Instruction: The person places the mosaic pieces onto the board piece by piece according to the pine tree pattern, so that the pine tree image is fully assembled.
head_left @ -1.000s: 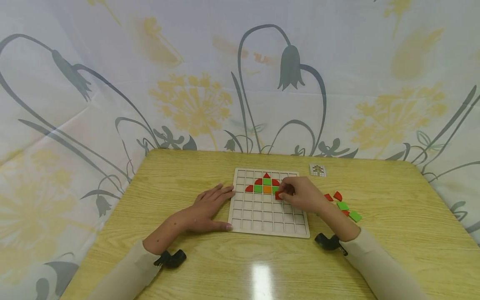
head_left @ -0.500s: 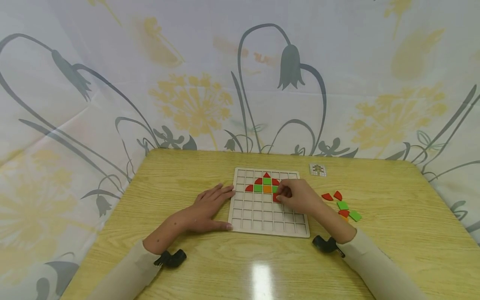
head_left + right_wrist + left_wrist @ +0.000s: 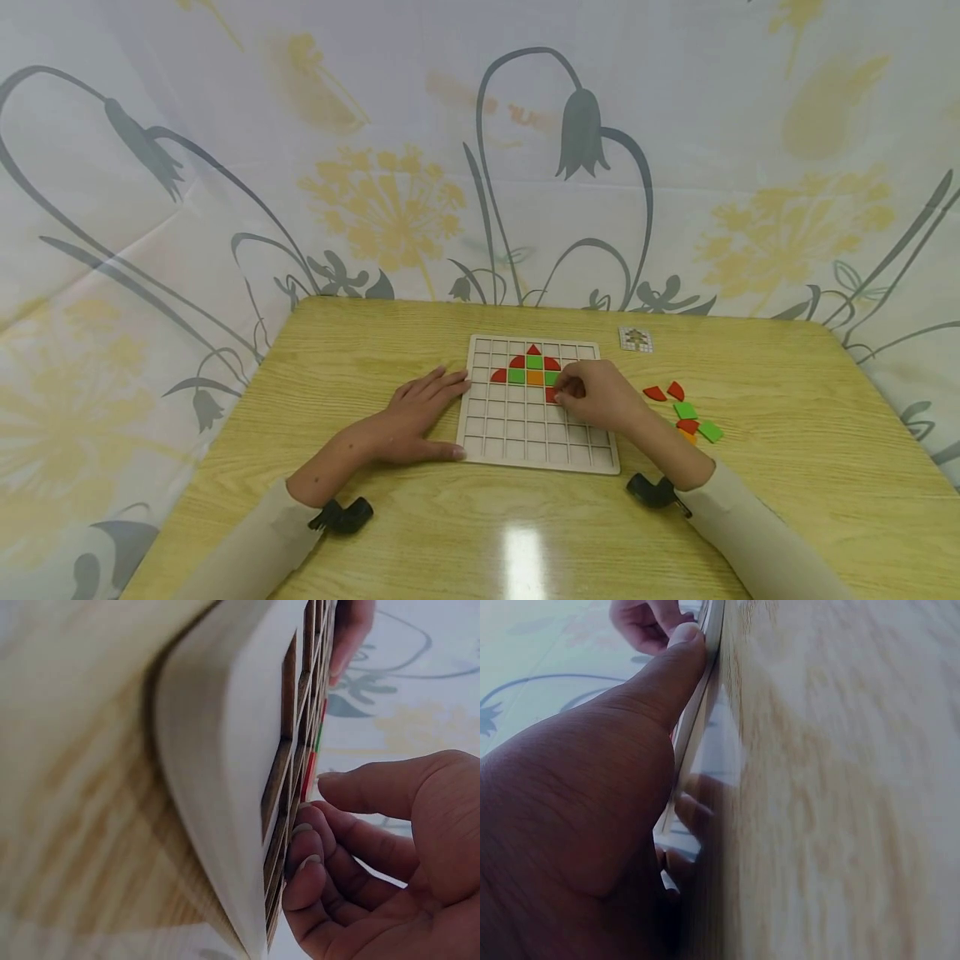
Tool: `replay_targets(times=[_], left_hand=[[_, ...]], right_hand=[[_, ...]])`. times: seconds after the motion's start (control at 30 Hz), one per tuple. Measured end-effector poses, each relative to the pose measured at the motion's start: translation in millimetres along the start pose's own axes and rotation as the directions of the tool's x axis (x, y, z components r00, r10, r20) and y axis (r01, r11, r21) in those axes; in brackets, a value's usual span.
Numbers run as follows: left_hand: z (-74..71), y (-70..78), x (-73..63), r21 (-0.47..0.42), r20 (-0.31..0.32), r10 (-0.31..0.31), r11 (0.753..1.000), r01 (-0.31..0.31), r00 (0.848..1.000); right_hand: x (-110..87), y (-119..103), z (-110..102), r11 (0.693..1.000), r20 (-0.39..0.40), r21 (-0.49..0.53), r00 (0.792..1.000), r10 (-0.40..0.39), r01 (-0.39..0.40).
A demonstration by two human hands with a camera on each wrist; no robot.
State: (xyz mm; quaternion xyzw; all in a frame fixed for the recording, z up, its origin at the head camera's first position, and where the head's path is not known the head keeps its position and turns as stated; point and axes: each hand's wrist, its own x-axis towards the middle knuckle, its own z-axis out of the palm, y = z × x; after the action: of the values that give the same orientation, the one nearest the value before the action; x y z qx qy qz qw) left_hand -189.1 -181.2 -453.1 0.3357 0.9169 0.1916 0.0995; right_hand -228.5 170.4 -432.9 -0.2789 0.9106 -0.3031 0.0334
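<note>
A pale wooden grid board (image 3: pixel 504 433) lies on the table with red, green and orange tiles set in its upper cells. My right hand (image 3: pixel 600 393) is over the board's right half. Its curled thumb and forefinger hold the right edge of a red tile (image 3: pixel 551 394) just below the green tile; the fingers partly hide it. In the right wrist view, that red tile (image 3: pixel 307 776) sits at the board's surface beside the thumb tip. My left hand (image 3: pixel 411 421) lies flat on the table, fingers spread, its fingertips and thumb touching the board's left edge.
Loose red, green and orange tiles (image 3: pixel 686 411) lie right of the board, near the right forearm. A small pattern card (image 3: pixel 636 339) lies beyond the board's far right corner. A floral cloth (image 3: pixel 397 208) hangs behind the table's back edge.
My right hand has shifted slightly down and left with the red tile, which now lies in line with the grid cell. During the last half second it hardly moves. My left hand stays put.
</note>
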Motion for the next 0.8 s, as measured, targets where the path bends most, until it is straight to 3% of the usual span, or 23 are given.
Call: replay_targets(times=[0.3, 0.8], left_hand=[[-1.3, 1.5, -1.0, -0.003, 0.004, -0.001, 1.000, 0.001, 1.000], [-2.3, 3.0, -1.2, -0.001, 0.003, -0.005, 1.000, 0.005, 1.000]], right_hand=[[-10.1, 5.8, -2.5, 1.000, -0.035, -0.028, 0.999, 0.001, -0.002], [-46.2, 21.1, -32.0, 0.994, -0.127, -0.108, 0.992, 0.000, -0.014]])
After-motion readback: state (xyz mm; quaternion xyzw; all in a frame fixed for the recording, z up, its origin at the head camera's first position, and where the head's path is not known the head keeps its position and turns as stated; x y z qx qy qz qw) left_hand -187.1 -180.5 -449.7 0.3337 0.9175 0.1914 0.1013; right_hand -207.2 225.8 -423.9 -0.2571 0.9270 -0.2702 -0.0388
